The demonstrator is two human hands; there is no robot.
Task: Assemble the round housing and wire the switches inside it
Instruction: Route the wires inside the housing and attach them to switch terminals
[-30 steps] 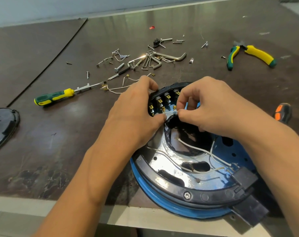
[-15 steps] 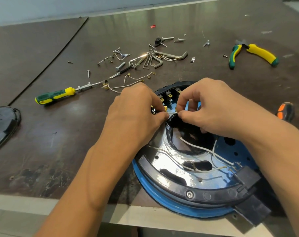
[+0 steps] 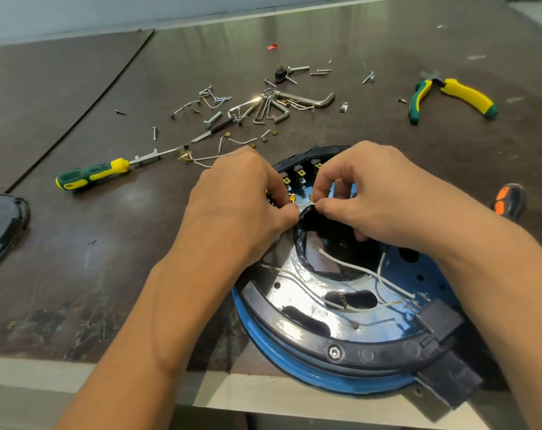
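Glossy blue-and-black round housing (image 3: 366,355) lies beneath both hands on the scuffed dark tabletop (image 3: 108,243). Left hand (image 3: 235,206) and right hand (image 3: 372,200) each pinch one thin white wire (image 3: 305,205) stretched between them, just short of the brass-tabbed switches (image 3: 300,175).

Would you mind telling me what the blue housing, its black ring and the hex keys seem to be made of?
The blue housing looks like painted or enamelled metal, glossy with sharp reflections, though plastic is possible. Its black ring seems moulded plastic, with a duller sheen. The hex keys look like bare steel, silvery and glinting.
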